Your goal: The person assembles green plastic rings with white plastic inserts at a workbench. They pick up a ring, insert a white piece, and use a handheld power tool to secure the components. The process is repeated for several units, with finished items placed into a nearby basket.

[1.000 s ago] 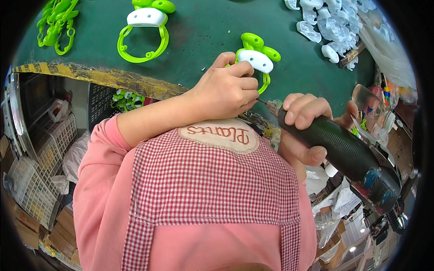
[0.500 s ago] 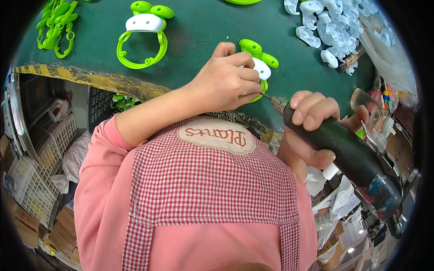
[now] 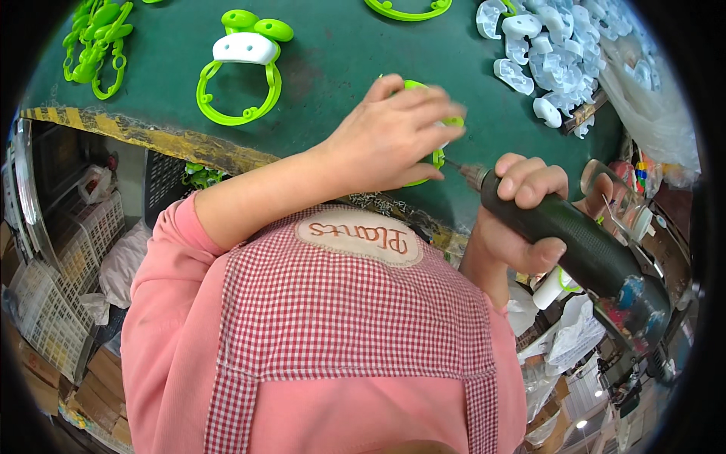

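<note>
My left hand lies over a bright green plastic ring with a white piece on it, on the green tabletop. The fingers are blurred by motion and cover most of this part; thumb and fingers straddle it. In my right hand is a black power screwdriver, its fingers wrapped round the body. The thin bit points left at the ring's edge, a small gap away from it. To the left lies a similar green ring with a white two-holed piece and two green oval lobes on top.
Several green ring parts are piled at the far left. Another green ring sits at the far edge of view. A heap of pale blue-white plastic pieces lies at the far right beside a clear bag. Small screws lie by the table's edge.
The screwdriver bit has drawn back slightly to the right from the ring. My left hand's fingers have stretched further over the part, which has shifted a little toward me.
</note>
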`<action>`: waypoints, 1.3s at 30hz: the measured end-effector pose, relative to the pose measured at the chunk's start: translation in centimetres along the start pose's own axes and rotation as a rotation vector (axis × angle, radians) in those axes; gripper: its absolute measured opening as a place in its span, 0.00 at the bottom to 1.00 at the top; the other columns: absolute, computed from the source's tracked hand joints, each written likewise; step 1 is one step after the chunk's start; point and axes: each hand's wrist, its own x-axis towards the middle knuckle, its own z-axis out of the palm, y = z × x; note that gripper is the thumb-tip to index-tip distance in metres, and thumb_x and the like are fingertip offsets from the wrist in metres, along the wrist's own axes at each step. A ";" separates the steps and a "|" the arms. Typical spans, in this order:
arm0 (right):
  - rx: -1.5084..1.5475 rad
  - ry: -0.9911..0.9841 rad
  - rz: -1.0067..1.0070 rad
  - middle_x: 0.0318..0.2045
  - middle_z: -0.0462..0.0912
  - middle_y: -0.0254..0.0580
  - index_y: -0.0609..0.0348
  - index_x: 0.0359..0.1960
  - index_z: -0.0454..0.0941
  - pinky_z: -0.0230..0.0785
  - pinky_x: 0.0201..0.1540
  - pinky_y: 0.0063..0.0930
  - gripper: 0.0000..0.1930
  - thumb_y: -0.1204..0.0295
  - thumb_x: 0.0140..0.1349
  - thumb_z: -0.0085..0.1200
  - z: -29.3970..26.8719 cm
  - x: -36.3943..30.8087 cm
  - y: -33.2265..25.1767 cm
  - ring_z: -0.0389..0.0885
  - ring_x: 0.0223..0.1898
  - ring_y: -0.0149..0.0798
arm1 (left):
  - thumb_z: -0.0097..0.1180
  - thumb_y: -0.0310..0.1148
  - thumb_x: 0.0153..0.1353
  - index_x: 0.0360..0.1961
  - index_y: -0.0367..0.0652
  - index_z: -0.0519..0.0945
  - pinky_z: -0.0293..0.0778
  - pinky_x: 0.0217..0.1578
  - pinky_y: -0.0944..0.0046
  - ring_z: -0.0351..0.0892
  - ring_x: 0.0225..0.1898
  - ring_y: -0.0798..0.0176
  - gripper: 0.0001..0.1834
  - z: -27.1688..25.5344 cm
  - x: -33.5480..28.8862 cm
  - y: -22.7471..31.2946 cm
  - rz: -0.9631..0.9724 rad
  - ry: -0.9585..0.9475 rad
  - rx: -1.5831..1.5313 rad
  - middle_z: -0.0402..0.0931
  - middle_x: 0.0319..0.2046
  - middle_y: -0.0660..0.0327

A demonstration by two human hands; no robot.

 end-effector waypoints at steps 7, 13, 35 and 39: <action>-0.124 -0.034 -0.106 0.25 0.73 0.38 0.57 0.56 0.54 0.70 0.35 0.36 0.43 0.36 0.54 0.56 -0.9 2.1 1.4 0.74 0.26 0.35 | 0.71 0.34 0.41 0.35 0.47 0.84 0.75 0.52 0.58 0.76 0.54 0.57 0.16 1.4 -0.4 -3.1 -0.037 -0.019 -0.077 0.79 0.49 0.65; -0.181 -0.205 0.024 0.25 0.72 0.36 0.61 0.41 0.67 0.66 0.37 0.35 0.36 0.36 0.53 0.56 -0.9 2.3 1.9 0.74 0.27 0.35 | 0.70 0.34 0.42 0.35 0.48 0.84 0.76 0.49 0.61 0.76 0.53 0.58 0.15 1.5 -0.3 -3.1 -0.050 -0.016 -0.122 0.79 0.48 0.66; 0.036 -0.151 0.066 0.26 0.73 0.38 0.50 0.67 0.53 0.67 0.38 0.36 0.43 0.43 0.57 0.57 -1.9 0.3 2.4 0.73 0.29 0.35 | 0.70 0.36 0.43 0.36 0.50 0.84 0.75 0.51 0.61 0.77 0.52 0.57 0.15 1.8 -0.3 -3.4 -0.013 0.016 -0.090 0.80 0.48 0.66; 0.067 -0.129 0.384 0.26 0.75 0.40 0.54 0.67 0.45 0.70 0.39 0.38 0.49 0.51 0.54 0.67 -2.0 -6.4 -0.1 0.76 0.30 0.37 | 0.68 0.41 0.47 0.40 0.50 0.83 0.73 0.53 0.58 0.74 0.55 0.55 0.18 1.0 -0.3 -2.6 0.078 0.093 0.035 0.77 0.51 0.65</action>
